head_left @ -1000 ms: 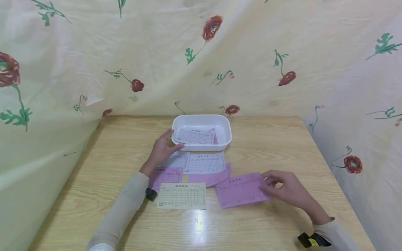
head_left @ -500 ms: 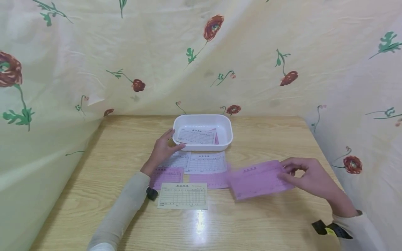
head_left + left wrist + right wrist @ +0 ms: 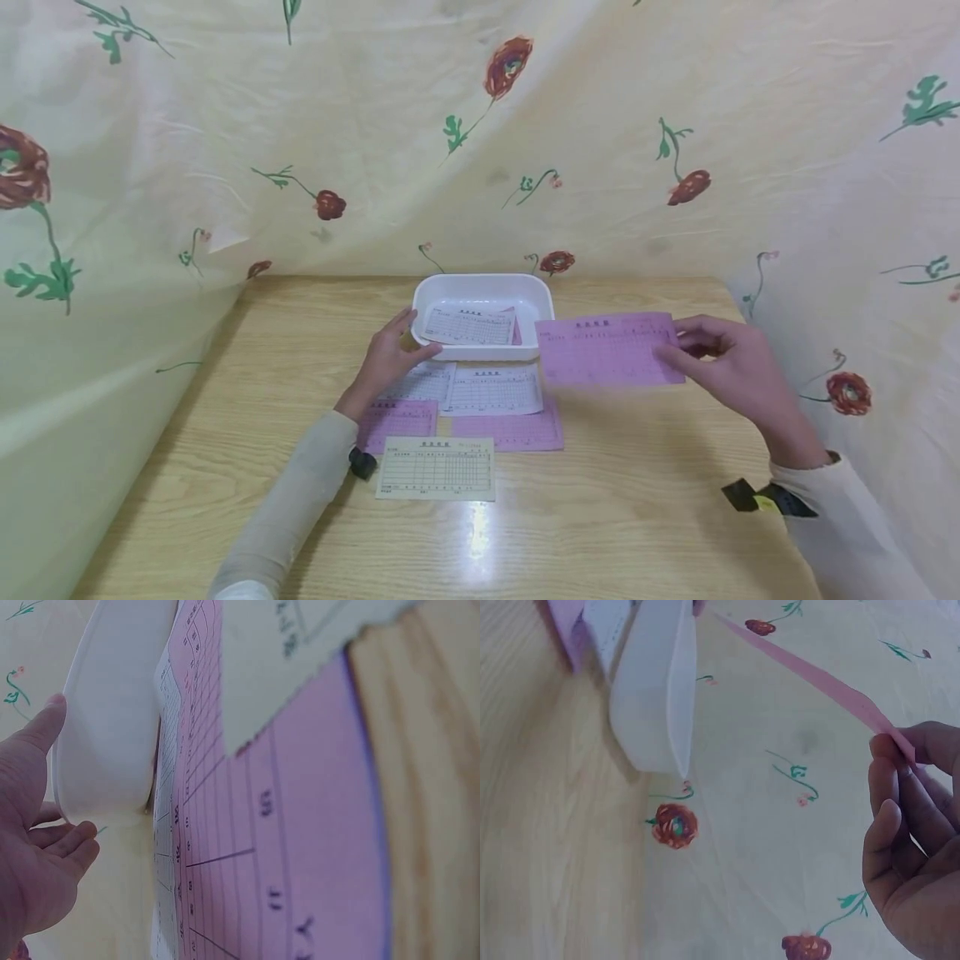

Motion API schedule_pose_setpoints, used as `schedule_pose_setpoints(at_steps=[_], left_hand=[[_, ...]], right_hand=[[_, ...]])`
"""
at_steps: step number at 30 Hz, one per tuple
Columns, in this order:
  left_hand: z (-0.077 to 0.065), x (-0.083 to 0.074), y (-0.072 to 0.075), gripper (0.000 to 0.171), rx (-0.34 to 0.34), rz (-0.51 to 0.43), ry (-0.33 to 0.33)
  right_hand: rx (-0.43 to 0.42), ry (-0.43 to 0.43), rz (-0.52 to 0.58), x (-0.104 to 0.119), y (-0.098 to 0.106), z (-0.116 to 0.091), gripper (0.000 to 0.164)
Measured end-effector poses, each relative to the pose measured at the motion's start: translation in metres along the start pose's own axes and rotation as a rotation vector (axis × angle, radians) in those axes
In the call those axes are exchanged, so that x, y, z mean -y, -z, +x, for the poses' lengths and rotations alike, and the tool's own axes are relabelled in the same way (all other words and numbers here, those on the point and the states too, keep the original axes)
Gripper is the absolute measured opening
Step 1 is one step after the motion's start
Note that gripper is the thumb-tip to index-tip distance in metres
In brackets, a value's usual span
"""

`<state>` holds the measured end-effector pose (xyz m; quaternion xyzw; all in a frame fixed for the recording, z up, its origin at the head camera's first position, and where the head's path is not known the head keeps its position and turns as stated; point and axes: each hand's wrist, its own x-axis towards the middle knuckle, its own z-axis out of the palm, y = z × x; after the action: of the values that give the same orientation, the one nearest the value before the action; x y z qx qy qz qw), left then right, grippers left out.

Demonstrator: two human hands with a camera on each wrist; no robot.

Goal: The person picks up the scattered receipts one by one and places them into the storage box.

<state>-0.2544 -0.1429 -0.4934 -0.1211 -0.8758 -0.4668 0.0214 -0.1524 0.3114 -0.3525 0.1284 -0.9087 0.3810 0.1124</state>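
My right hand (image 3: 723, 358) pinches a pink printed form slip (image 3: 607, 350) by its right edge, thumb in front. The slip is raised off the table, its left end overlapping the right corner of the white plastic tray (image 3: 495, 353) in the head view. From the right wrist it shows nearly edge-on as a pink strip (image 3: 810, 671). My left hand (image 3: 386, 362) holds the tray's near left corner, thumb at the front rim and fingers along the left side. Inside the tray lie a white form slip (image 3: 468, 327) and a pink one, mostly covered.
Before the tray, white slips (image 3: 492, 392) overlap pink slips (image 3: 517, 432) on the wooden table (image 3: 630, 517). A pale yellow-green slip (image 3: 435, 468) lies nearest. Flowered cloth (image 3: 600, 108) hangs behind and at both sides.
My right hand has lifted the pink slip off the pile, swung it right, then raised it back beside the tray. The left hand stays at the tray.
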Motion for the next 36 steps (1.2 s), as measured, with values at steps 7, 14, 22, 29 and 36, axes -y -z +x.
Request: schedule_pose_setpoints(at_steps=[7, 14, 22, 29, 36], left_hand=[[-0.001, -0.002, 0.000, 0.087, -0.001, -0.010, 0.009], [-0.002, 0.001, 0.001, 0.089, -0.001, 0.000, 0.030], [-0.002, 0.001, 0.002, 0.094, 0.018, 0.007, 0.036], [-0.001, -0.001, 0.001, 0.093, 0.019, 0.017, 0.052], [-0.002, -0.001, 0.002, 0.093, 0.019, 0.016, 0.051]], right_hand=[[-0.091, -0.034, 0.130, 0.007, -0.015, 0.034, 0.029], [-0.113, -0.060, 0.275, 0.013, -0.039, 0.067, 0.033], [-0.115, -0.045, 0.408, 0.007, -0.074, 0.103, 0.032], [-0.058, -0.111, 0.422, -0.004, -0.108, 0.129, 0.035], [-0.035, -0.185, 0.407, -0.014, -0.140, 0.146, 0.031]])
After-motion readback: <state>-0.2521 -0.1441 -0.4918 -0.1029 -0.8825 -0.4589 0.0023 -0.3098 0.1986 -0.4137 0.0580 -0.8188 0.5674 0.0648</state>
